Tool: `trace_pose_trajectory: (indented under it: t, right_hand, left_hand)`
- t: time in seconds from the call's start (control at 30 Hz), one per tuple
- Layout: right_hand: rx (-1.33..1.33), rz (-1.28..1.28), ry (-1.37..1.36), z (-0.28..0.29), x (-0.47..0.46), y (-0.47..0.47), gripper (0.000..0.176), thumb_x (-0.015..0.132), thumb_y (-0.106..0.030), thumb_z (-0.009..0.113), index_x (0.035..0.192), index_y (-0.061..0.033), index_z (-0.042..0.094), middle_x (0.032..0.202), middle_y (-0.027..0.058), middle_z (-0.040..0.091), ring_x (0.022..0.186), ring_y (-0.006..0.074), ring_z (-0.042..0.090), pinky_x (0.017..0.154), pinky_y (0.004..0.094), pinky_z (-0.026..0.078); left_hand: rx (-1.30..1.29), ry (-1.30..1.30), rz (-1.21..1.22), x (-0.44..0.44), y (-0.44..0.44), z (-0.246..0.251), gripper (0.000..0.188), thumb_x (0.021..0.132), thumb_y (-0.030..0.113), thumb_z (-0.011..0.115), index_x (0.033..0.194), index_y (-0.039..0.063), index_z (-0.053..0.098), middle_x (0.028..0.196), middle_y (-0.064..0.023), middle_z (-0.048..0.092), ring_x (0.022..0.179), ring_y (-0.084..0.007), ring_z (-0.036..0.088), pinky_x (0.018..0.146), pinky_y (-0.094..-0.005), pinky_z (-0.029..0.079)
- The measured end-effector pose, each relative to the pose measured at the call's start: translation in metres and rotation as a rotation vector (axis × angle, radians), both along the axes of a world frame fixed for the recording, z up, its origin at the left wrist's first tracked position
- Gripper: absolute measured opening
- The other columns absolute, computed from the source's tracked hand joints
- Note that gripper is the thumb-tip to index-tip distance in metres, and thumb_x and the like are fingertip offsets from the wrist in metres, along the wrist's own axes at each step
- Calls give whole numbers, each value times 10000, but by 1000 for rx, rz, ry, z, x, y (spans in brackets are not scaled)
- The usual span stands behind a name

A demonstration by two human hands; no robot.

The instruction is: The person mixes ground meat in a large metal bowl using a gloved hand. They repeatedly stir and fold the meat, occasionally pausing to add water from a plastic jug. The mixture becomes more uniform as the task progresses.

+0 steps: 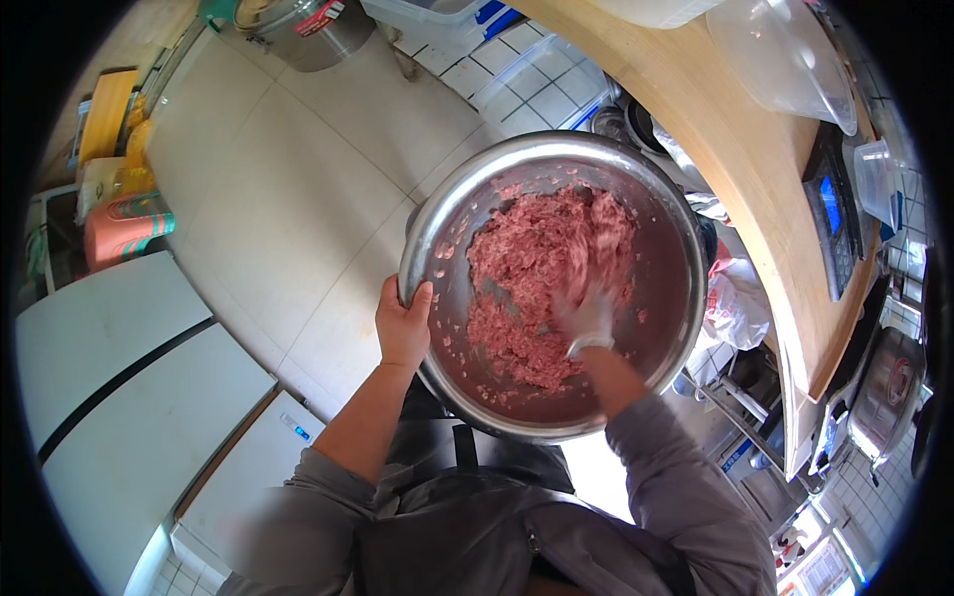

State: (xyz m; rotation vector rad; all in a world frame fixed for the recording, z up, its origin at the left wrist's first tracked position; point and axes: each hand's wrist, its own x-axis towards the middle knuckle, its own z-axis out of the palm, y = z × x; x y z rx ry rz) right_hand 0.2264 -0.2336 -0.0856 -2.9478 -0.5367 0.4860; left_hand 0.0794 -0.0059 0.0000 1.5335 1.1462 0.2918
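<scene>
A large round stainless steel bowl (674, 253) lies before me, with pink minced meat (522, 261) spread over much of its bottom. Small bits of meat cling to the inner wall. My left hand (402, 324) grips the bowl's left rim, thumb on the inside edge and fingers outside. Inside the bowl, at the right part of the meat, is my right hand (589, 320) in a clear plastic glove. Motion blurs it, and its fingers are hidden or smeared among the meat, so their pose is unclear.
A wooden counter (671, 67) curves along the right, bearing a digital scale (833, 216) and a clear plastic tub (782, 59). White plastic bags (738, 305) hang below it. White appliances (149, 402) stand at left, near coral plastic stools (123, 231). A metal pot (313, 37) is on the tiled floor.
</scene>
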Motion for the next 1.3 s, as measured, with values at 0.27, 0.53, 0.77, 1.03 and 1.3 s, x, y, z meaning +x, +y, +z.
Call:
trace_pose_trajectory:
  t: [0.27, 0.53, 0.77, 1.03, 1.3]
  right_hand:
    - [-106, 956, 9, 8, -17, 109, 391, 890, -282, 516, 1254, -146, 550, 1164, 124, 597, 1087, 308, 556, 989, 472, 390]
    - [-44, 66, -135, 10, 21, -10, 634, 814, -440, 626, 1346, -136, 460, 1327, 154, 492, 1255, 329, 420, 1067, 458, 315]
    - [168, 838, 210, 0, -47, 84, 418, 867, -235, 551, 1274, -140, 539, 1335, 55, 499, 1270, 235, 414, 1074, 447, 305]
    - [38, 58, 5, 40, 67, 34, 499, 798, -400, 629, 1118, -21, 576, 1129, 259, 591, 1135, 343, 530, 996, 475, 389]
    - [59, 543, 375, 8, -73, 62, 624, 804, -298, 609, 1354, -76, 415, 1122, 207, 586, 1065, 365, 560, 914, 455, 445]
  left_hand:
    - [-10, -37, -1, -4, 0, -11, 275, 898, 197, 641, 1065, -1, 546, 831, -58, 657, 741, -124, 620, 685, -253, 489]
    - [-18, -52, 9, 0, -1, -2, 281, 897, 203, 643, 1056, -5, 543, 834, -59, 654, 751, -124, 624, 700, -251, 491]
    - [-3, -46, -8, -1, -1, -5, 284, 898, 213, 641, 1053, -5, 543, 841, -63, 656, 758, -134, 637, 706, -258, 497]
    - [20, -27, -15, 0, 0, -1, 251, 904, 195, 633, 1034, -3, 547, 842, -65, 653, 738, -132, 635, 686, -258, 496]
    - [7, -40, 4, -1, -1, -5, 248, 899, 195, 636, 1021, 0, 545, 826, -54, 639, 740, -123, 628, 686, -252, 493]
